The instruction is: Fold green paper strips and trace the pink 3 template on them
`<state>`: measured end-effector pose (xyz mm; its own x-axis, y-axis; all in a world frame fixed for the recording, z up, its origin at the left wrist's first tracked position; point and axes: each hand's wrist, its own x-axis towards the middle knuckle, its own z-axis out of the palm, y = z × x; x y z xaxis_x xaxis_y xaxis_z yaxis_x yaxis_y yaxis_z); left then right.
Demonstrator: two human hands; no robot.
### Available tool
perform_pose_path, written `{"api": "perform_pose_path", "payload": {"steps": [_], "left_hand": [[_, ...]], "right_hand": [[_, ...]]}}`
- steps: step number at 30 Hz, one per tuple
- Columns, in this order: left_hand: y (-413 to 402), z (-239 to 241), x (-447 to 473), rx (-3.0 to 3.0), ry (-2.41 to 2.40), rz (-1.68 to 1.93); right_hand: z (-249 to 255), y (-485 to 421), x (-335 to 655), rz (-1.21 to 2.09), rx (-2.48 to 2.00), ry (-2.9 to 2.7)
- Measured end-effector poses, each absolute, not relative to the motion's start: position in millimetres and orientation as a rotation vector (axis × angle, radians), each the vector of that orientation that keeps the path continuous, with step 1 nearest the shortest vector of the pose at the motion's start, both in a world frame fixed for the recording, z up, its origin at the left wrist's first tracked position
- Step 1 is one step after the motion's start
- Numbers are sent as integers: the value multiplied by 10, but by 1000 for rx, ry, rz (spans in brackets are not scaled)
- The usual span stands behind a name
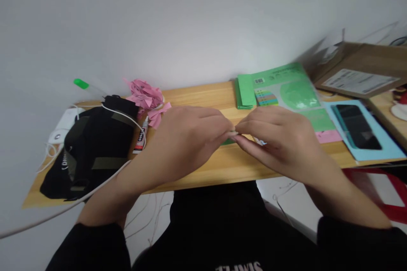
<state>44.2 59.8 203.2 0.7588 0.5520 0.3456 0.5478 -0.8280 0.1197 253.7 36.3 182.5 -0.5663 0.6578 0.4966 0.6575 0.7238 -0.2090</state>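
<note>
My left hand and my right hand meet above the middle of the table, fingertips pinched together. A small bit of green paper shows under the fingertips, and the fingers hide most of it. Both hands look closed on it, though its shape cannot be made out. Through the gap under my right fingers a small white and blue thing is partly visible. Behind my right hand lie a folded green paper stack and a clear-fronted pack of coloured paper.
Left of my hands are crumpled pink paper strips, a glue tube, a black bag and a white power strip with cables. On the right are a dark phone on light blue paper and a cardboard box.
</note>
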Motion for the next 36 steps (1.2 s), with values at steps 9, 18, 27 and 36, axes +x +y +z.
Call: {"api": "perform_pose_path", "payload": {"steps": [9,18,27,36], "left_hand": [[565,2044,415,2938,912,653],[614,2054,426,3052,911,371],[642,2151,683,3278,778,76],[365,1552,429,3183,603,795]], "right_hand": [[1852,300,2601,64,-913,-2280],[1854,292,2689,55,-989,-2371],[2007,337,2656,31,-1285,-2643],[700,-278,2808,1585,-1605,-1232]]}}
